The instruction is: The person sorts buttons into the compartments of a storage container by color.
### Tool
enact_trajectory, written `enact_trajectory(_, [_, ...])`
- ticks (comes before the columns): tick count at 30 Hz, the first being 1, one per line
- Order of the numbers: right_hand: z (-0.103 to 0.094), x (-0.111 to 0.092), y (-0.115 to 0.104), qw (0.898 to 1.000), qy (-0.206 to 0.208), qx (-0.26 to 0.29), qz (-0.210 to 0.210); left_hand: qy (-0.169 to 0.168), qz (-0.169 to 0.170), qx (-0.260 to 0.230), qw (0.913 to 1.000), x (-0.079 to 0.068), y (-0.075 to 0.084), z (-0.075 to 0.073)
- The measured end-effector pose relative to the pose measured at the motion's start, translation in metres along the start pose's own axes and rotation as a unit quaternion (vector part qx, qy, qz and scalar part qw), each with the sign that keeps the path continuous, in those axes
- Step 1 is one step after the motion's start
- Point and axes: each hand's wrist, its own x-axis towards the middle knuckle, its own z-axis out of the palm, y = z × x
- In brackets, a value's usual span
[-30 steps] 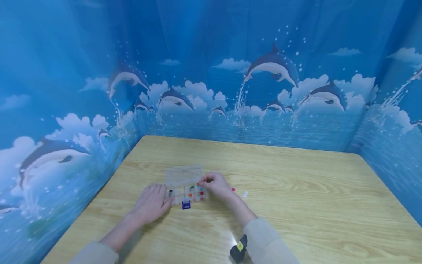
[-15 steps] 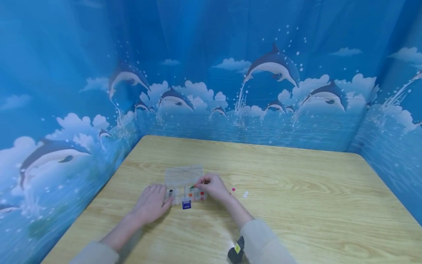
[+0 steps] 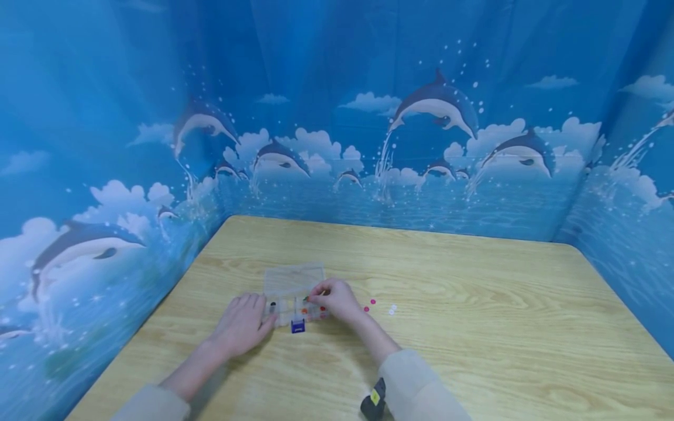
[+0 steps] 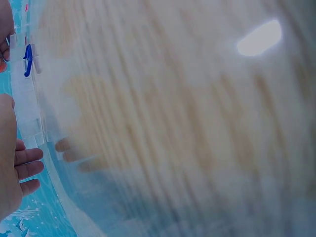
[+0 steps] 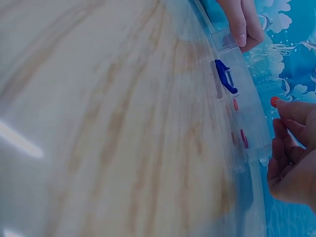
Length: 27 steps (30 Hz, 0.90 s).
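A clear plastic compartment box (image 3: 284, 319) with a blue latch (image 3: 298, 326) lies on the table, its transparent lid (image 3: 293, 279) folded back. Inside are small coloured buttons, among them a black button (image 3: 272, 304) and an orange button (image 3: 303, 311). My left hand (image 3: 239, 326) rests against the box's left end, thumb at the front; its other fingers lie fairly straight in the left wrist view. Over the box's right half, my right hand (image 3: 339, 299) pinches a bright orange button (image 5: 274, 101) between thumb and forefinger. That hand partly covers the right compartments.
Two pink buttons (image 3: 373, 302) and a couple of white buttons (image 3: 392, 309) lie on the wooden table (image 3: 474, 310) right of the box. A dolphin-print curtain (image 3: 337, 193) surrounds the table's back and sides. A black wrist device (image 3: 374, 402) sits by the right sleeve.
My right hand has moved left over the box with the orange button, towards the compartment with the green button. A second pink button on the table is now uncovered. The left hand stays put.
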Motion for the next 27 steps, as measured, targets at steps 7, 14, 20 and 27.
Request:
enact_trajectory(7, [0.001, 0.000, -0.001, 1.000, -0.001, -0.026, -0.001, -0.003, -0.001, -0.002, 1.0000, 0.000, 0.000, 0.000])
enact_trajectory(14, [-0.003, 0.001, 0.002, 1.000, 0.002, -0.010, 0.010, 0.002, 0.001, -0.004, 1.0000, 0.000, 0.000, 0.000])
enact_trajectory(20, [-0.012, 0.001, 0.004, 1.000, 0.013, 0.015, 0.017, 0.002, 0.000, -0.004, 1.0000, 0.000, 0.000, -0.001])
enact_trajectory(27, [-0.026, 0.001, 0.010, 0.999, 0.032, 0.032, 0.022, 0.001, -0.001, -0.003, 1.0000, 0.000, 0.001, -0.001])
